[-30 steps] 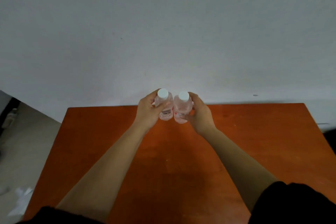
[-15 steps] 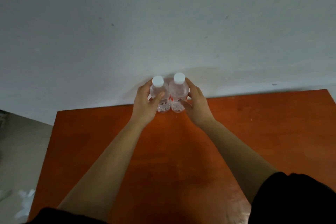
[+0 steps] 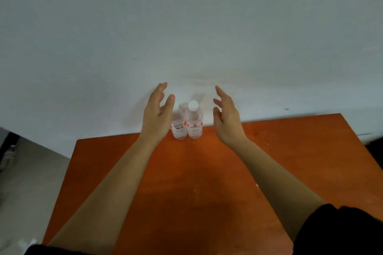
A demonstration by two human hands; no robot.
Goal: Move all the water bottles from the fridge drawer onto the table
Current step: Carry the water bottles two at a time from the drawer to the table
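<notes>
A plain pale wall (image 3: 186, 27) backs an orange worktop (image 3: 290, 161), where two clear water bottles stand upright, touching side by side at the far edge, caps up and long axes vertical. The left bottle (image 3: 179, 128) sits just beside the left hand (image 3: 157, 118), nearer than the right bottle (image 3: 194, 124) is to the right hand (image 3: 227, 119). Both bottles stand between the hands; each grip is spread and empty

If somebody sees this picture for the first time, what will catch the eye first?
Two water bottles with white caps stand upright, side by side, at the far edge of the orange table, against a pale wall. The left hand and right hand are open on either side.
</notes>
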